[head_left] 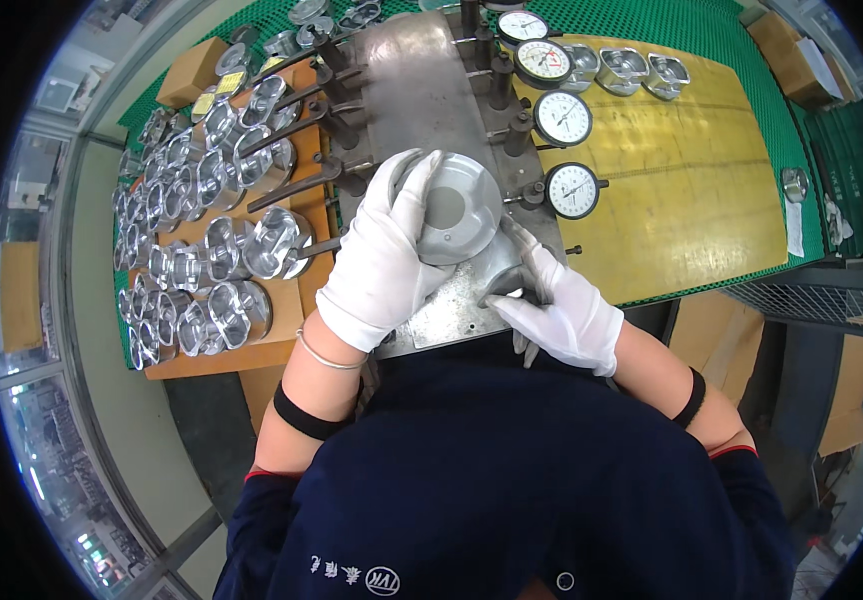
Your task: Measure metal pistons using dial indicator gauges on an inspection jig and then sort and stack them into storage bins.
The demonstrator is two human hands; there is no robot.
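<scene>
Gripping piston (457, 210); both hands (384, 255)

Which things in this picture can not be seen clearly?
Head view only:
- Lower part of the metal piston: hidden by the left hand and right hand.
- Dial gauge readings: too small.
- Metal plate near edge: hidden by the person's dark shirt.

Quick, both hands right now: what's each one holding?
Left hand: closed over the top of the grey metal piston, holding it.
Right hand: fingers pressed against the piston's lower side on the steel gauge plate.
</scene>
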